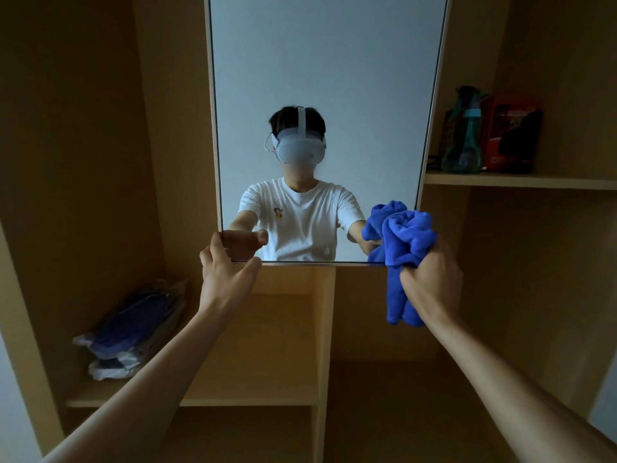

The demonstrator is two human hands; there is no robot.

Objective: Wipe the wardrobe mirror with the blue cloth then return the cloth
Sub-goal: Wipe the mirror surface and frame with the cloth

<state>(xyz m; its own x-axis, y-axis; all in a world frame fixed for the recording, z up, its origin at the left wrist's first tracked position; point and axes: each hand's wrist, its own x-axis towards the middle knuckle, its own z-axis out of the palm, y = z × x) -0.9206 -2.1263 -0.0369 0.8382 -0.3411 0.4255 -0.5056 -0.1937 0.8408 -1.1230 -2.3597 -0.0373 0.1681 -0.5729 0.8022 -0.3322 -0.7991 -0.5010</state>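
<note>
Dim wooden shelving (521, 180); bottle (462, 138) upper right; bagged fabric (133, 329), perhaps, lower left.

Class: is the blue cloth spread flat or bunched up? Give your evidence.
Bunched up. The blue cloth is a crumpled wad gripped by the right hand, with loose ends hanging below the fingers.
</note>
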